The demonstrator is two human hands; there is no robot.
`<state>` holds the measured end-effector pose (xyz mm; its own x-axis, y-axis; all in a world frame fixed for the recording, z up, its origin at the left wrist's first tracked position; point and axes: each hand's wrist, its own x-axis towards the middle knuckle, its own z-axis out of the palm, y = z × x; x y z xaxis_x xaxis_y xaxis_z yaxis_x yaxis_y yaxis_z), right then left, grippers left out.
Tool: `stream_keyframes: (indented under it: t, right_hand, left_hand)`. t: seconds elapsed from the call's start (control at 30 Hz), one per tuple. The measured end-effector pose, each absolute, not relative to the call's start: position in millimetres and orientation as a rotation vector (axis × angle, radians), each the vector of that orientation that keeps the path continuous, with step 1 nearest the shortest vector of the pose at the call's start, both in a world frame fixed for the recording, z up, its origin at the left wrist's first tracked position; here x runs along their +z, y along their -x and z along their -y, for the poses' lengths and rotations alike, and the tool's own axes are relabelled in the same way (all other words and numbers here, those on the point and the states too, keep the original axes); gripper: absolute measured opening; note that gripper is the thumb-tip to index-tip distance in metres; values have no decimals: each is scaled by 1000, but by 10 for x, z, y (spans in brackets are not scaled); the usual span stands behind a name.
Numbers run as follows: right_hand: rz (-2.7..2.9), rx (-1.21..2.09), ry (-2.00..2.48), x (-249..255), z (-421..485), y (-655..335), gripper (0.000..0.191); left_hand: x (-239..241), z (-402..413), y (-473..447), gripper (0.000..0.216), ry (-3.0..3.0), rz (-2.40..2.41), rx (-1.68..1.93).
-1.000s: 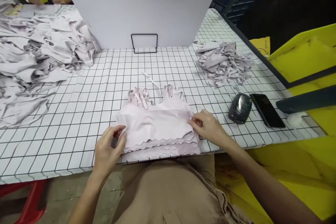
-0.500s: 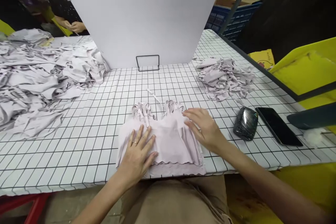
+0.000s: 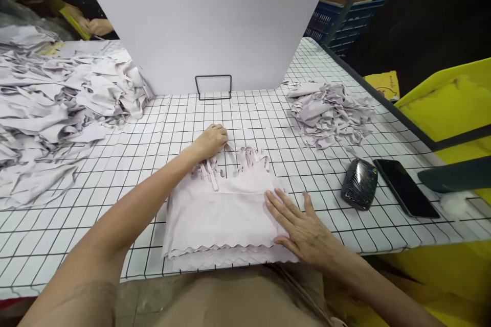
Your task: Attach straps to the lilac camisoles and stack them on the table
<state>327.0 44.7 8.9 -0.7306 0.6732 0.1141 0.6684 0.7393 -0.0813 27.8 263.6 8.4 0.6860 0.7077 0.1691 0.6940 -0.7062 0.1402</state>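
Note:
A stack of pale pinkish camisole-like garments (image 3: 218, 214) lies at the table's front edge, with wavy lower hems and bunched straps (image 3: 252, 157) at the top. My right hand (image 3: 303, 227) rests flat on the stack's right side, fingers spread. Beyond the straps, my left hand (image 3: 213, 140) is closed with curled fingers over a thin pale fabric strip (image 3: 230, 149). Part of that strip shows beside the hand; the fingertips are mostly hidden.
Loose pale fabric pieces (image 3: 69, 97) are heaped at left, and a smaller pile (image 3: 330, 112) lies at right. A black wire stand (image 3: 213, 87) stands before a white panel (image 3: 207, 20). A dark shiny case (image 3: 359, 184) and a phone (image 3: 406, 189) lie at right. Another person's hands (image 3: 97, 26) show far left.
My left hand has left the garment stack and moved forward to the thin strip, closing over it. My right hand has shifted toward me and now lies flat on the stack. The view shifted slightly.

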Motion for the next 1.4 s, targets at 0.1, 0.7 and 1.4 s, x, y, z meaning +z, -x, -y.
stream_keyframes:
  t: [0.1,0.7,1.4]
  right_hand:
    - [2664,159,1155,154,-553,-3379,53]
    - [1801,1572,949,652,-1991,-2505,41]
    - [2080,1507,808,645,-1769,-2743,37]
  left_hand:
    - [127,-2647,-263,16,-2813,-1214,364]
    - [736,-1435,-378,26,-1602,-1215,803]
    - [615,-1018,-717,30,-847,-1039,980]
